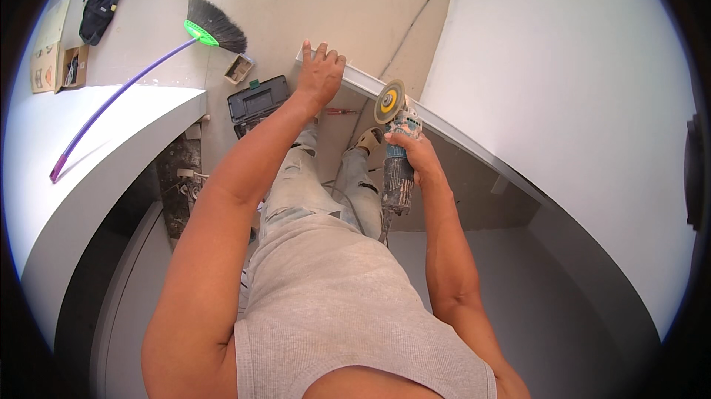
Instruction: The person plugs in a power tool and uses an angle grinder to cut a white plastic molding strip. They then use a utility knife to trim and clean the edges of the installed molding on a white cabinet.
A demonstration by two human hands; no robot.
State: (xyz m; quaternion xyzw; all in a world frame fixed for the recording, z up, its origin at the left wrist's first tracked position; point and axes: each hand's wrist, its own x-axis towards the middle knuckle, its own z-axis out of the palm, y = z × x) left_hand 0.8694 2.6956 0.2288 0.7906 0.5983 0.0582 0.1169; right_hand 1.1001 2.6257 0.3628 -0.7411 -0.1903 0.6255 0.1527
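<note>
My right hand [415,151] grips an angle grinder [400,169] by its body, fingers wrapped round it. The grinder's round disc [389,101], with a yellow centre, points away from me and is close to a long white strip [361,79]; I cannot tell whether they touch. Over the strip's left end lies my left hand [322,77], fingers slightly apart and bent over the far edge, its thumb hidden. A power cord drops from the grinder's rear toward my legs.
An open dark toolbox [257,99] sits left of my legs, with a small box [238,69] beyond it. A broom [137,92] leans at the left. A red-handled tool [341,111] lies on the floor. Beyond the strip spreads a large white surface [563,66] at right.
</note>
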